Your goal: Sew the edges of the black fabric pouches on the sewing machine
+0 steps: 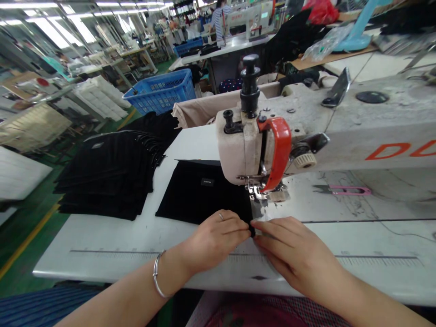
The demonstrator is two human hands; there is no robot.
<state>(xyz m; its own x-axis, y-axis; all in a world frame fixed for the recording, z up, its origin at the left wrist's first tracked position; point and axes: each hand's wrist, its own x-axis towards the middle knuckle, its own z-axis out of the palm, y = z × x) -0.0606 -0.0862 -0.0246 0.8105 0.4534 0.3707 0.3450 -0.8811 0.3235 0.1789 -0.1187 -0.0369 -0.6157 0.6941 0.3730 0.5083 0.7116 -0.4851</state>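
As the left hand (213,238) pinches the cloth (204,196) and the right hand (294,250) touches it, hold unclear, the label (207,182) beyond looks attached; the corner (252,230) between them seems unfinished.

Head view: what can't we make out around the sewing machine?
All in the head view:
Label on the black cloth: print too small to read.
Cloth's far right part: hidden behind the sewing machine.
Orange lettering: cut off by the right edge.
Left hand, right hand: their backs hide the exact grip.
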